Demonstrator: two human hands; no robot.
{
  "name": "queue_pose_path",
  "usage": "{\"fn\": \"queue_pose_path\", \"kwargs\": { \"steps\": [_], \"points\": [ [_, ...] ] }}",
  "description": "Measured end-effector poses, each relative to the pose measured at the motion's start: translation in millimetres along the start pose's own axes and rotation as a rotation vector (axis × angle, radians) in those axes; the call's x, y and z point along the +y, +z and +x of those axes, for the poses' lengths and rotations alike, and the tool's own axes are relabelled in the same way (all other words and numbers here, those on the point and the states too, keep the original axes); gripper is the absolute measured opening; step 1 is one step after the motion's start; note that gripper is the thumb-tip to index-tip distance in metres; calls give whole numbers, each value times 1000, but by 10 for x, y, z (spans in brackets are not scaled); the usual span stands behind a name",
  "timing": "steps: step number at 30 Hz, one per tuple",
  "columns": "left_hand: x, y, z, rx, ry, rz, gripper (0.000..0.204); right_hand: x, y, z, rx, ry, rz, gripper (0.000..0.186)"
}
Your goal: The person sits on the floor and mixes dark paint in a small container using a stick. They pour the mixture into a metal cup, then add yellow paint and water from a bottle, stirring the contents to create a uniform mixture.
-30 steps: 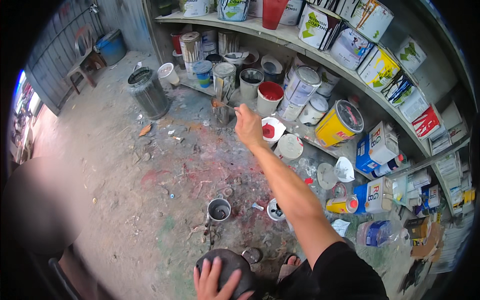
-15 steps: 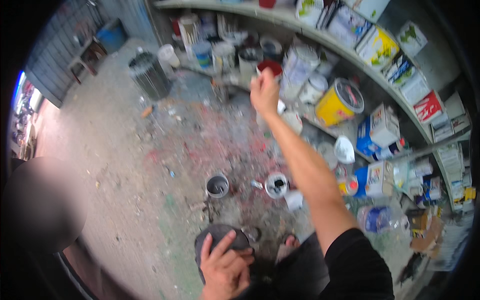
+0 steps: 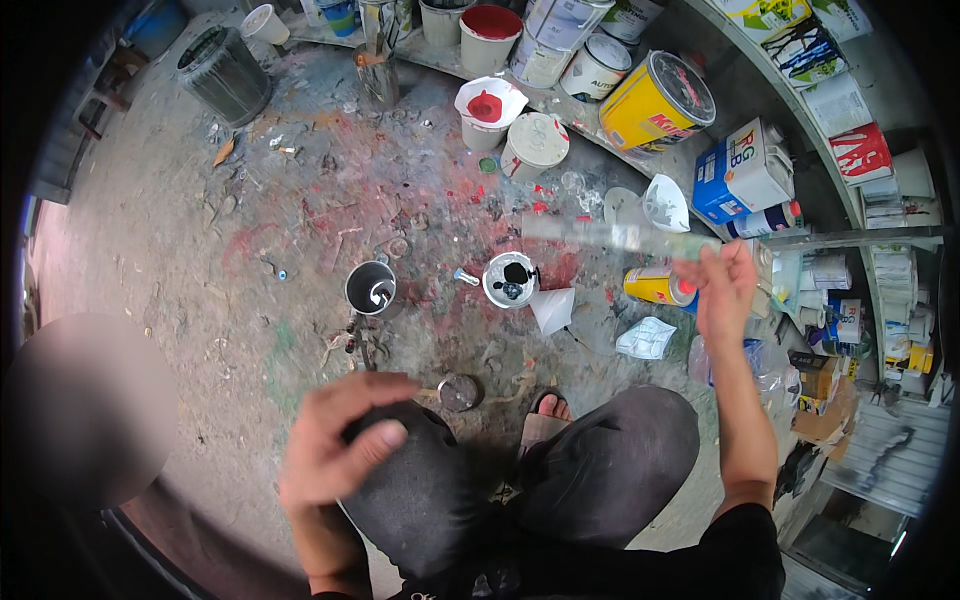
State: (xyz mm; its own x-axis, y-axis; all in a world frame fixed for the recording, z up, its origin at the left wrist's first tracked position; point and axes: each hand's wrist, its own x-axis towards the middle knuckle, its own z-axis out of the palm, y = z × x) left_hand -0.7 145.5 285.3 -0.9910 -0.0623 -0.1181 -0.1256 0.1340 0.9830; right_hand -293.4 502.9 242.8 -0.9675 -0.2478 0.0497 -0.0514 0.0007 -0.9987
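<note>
My right hand [image 3: 725, 290] is raised at the right, its fingers closed on one end of a long, pale, see-through strip [image 3: 600, 236]. Motion smears the strip, so its exact kind is unclear; it points left across the floor. Over my left knee hovers my left hand [image 3: 345, 435], fingers stretched out, holding nothing. In front of me stand a metal cup [image 3: 360, 300] with a little grey liquid and a white tub [image 3: 492, 291] with black and pale paint inside. A white paper cone [image 3: 553, 308] lies against the tub.
A yellow can [image 3: 655, 287] lies below the strip. Farther off are a white tub with a red-stained paper funnel [image 3: 487, 103], a lidded tub [image 3: 537, 140] and a big yellow bucket [image 3: 650, 100]. Shelves curve along the right. A dark drum [image 3: 225, 75] stands far left.
My right hand has come back from the shelf's tubs to the right, and the strip now shows in it. My left hand has lifted off my knee. The view has shifted.
</note>
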Motion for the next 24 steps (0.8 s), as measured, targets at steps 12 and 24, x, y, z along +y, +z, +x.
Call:
{"fn": "queue_pose_path", "kwargs": {
  "steps": [12, 24],
  "points": [
    [-1255, 264, 1064, -380, -278, -44, 33, 625, 718, -360, -384, -400, -617, 14],
    [73, -697, 1253, -356, -433, 368, 30, 632, 1002, -158, -725, -214, -737, 15]
  ]
}}
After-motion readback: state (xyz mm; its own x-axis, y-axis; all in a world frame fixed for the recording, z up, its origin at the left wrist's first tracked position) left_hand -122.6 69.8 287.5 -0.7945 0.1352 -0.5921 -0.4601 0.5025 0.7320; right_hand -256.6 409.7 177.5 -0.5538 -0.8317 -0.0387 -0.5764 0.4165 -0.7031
